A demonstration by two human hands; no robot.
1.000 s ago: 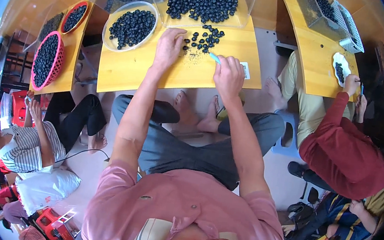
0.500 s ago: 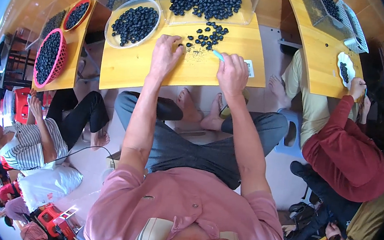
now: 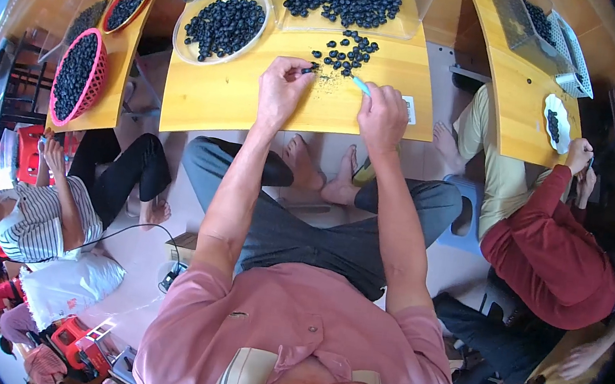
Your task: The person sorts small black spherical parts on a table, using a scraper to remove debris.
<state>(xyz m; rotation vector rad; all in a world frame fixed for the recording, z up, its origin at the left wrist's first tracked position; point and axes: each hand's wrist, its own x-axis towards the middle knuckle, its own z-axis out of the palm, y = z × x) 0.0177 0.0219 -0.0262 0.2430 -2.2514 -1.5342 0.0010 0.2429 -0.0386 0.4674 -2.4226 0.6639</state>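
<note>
Person in pink shirt is sitting at a yellow wooden table (image 3: 219, 100), leaning over it. A clear tray (image 3: 346, 1) of dark berries is lying at the far edge, a round clear bowl (image 3: 223, 22) of the same beside it, loose berries (image 3: 346, 49) scattered between. Left hand (image 3: 281, 90) is pinching one small dark berry (image 3: 308, 71) at the fingertips, other fingers curled. Right hand (image 3: 382, 115) is closing round a thin pale-blue tool (image 3: 361, 86). Berry is looking light, soft, easily crushed; best nipped gently at its sides.
</note>
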